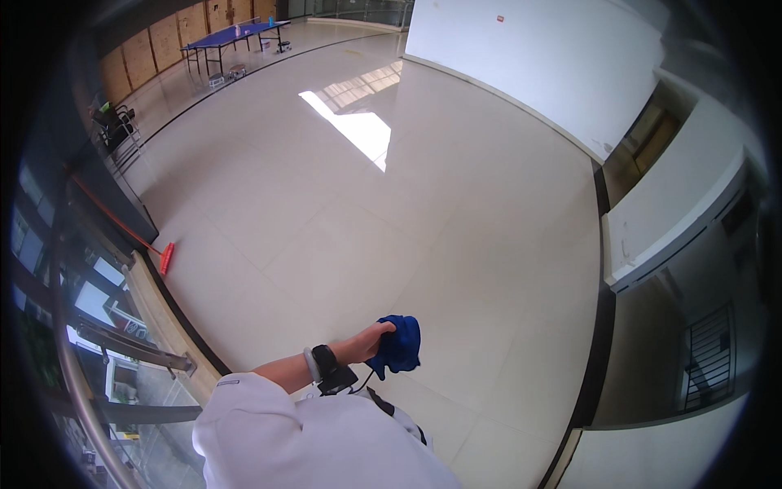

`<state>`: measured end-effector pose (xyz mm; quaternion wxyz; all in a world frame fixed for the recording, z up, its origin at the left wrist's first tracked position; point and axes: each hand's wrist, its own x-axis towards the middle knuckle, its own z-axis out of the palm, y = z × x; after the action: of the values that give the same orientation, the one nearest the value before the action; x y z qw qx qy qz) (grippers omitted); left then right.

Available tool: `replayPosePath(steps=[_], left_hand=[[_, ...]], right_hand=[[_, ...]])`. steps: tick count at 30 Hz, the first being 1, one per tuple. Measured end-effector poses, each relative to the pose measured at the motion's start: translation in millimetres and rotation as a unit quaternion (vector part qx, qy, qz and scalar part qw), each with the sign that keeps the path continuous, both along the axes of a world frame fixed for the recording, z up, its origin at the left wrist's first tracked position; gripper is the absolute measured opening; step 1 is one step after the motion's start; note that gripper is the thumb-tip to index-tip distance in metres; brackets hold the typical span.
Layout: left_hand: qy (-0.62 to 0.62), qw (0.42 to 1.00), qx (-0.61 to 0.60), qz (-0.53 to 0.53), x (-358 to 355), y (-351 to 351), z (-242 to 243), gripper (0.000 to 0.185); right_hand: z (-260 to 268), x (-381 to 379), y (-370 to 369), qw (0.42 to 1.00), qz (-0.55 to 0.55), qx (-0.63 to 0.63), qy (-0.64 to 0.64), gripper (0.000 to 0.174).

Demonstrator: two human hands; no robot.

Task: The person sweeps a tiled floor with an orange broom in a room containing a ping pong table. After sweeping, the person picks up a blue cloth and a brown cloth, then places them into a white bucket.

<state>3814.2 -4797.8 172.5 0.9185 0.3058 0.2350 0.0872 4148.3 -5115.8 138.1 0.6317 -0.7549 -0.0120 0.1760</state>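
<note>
My left hand (368,345) grips a bunched dark-blue cloth (398,343) in front of my body, above the tiled floor. A black band and a pale bracelet (312,365) circle that wrist. Just below the forearm is a small black device (338,380) with a thin black cable running towards the cloth. My right hand is out of view. Before me stretches the glossy beige floor (366,257).
A red broom (166,259) leans at the left, near a glass railing with a metal handrail (76,391). Chairs (116,125) stand beyond it. A blue table-tennis table (226,36) is at the far left. White walls (531,55) and a doorway (654,137) line the right.
</note>
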Motion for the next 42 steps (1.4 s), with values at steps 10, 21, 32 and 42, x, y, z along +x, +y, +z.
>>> replayPosePath(steps=[10,21,32,42], left_hand=[[0.044,0.997,0.006,0.058,-6.2,-3.4,15.5,0.026],[-0.027,0.998,0.063,-0.015,-3.0,6.8,4.3,0.027],[-0.008,0.996,0.065,0.053,-29.7,23.5,12.3,0.028],[-0.046,0.994,0.063,0.074,-80.5,91.1,21.4,0.039]], right_hand=[[-6.1,2.3,-5.5,1.0,-0.012,0.013,0.016,0.05],[-14.2,-14.4,-8.8,0.998,-0.038,0.034,0.025,0.047],[-22.4,-7.6,27.4,0.996,-0.049,0.052,0.05,0.044],[-52.4,13.3,118.8,0.993,-0.024,0.071,0.087,0.043]])
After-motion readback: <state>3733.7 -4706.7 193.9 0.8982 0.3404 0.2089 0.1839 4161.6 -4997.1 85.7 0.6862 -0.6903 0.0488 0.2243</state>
